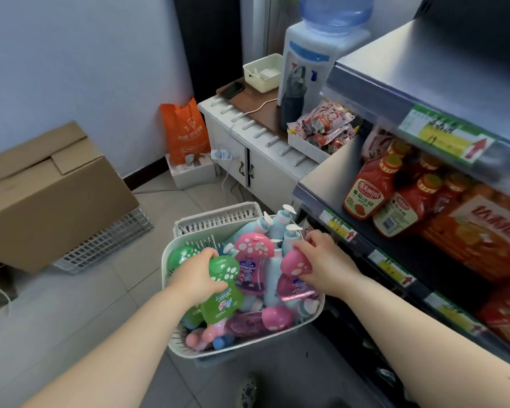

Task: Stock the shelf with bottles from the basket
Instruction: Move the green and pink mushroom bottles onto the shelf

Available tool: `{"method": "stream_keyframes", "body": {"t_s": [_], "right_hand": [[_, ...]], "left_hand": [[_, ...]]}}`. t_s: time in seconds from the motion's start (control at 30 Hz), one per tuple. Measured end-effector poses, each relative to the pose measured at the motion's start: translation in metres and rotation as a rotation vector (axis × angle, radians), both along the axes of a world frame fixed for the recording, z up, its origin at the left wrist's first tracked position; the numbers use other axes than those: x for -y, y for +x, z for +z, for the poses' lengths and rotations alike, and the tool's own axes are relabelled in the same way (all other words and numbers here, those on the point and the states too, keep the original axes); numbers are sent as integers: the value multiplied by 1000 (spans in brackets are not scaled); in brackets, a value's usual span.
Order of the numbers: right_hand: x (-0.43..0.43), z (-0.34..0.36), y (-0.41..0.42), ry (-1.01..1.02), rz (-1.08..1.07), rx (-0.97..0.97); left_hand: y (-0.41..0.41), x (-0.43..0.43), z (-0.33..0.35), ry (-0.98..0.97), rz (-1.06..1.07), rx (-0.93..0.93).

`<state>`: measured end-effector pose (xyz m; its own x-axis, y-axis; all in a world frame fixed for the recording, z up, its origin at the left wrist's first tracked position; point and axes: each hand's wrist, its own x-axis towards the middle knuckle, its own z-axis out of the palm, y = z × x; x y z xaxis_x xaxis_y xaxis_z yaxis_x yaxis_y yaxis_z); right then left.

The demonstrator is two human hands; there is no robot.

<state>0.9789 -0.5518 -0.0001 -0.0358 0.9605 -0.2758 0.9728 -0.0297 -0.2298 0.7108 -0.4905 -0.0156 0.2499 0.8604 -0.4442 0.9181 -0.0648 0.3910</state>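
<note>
Your view: bright, even, soft light; faint shadows. Sheen: shelf top. Blur: price labels at right. Edges: bowed, wide-angle.

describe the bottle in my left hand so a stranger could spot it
Start at the pale basket beside the grey shelf. At its left side the left hand grips a green bottle. Its white-spotted mushroom cap is green, unlike the pink caps beside it, and it is the only green one held.
</note>
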Motion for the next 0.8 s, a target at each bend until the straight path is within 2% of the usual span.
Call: {"method": "stream_keyframes", "body": {"t_s": [0.23, 0.47, 0.67, 0.8], "right_hand": [[11, 89, 14, 242, -127, -144], [39, 204, 41, 454, -184, -157], [78, 276, 77, 667, -231, -111], [109, 312, 111, 754, -313, -93]], "left_hand": [[16, -24, 100, 123, -73, 266], [70, -29, 220, 280, -201, 541], [123, -9, 302, 299, -315, 822], [169, 8, 340, 295, -411, 926]]}}
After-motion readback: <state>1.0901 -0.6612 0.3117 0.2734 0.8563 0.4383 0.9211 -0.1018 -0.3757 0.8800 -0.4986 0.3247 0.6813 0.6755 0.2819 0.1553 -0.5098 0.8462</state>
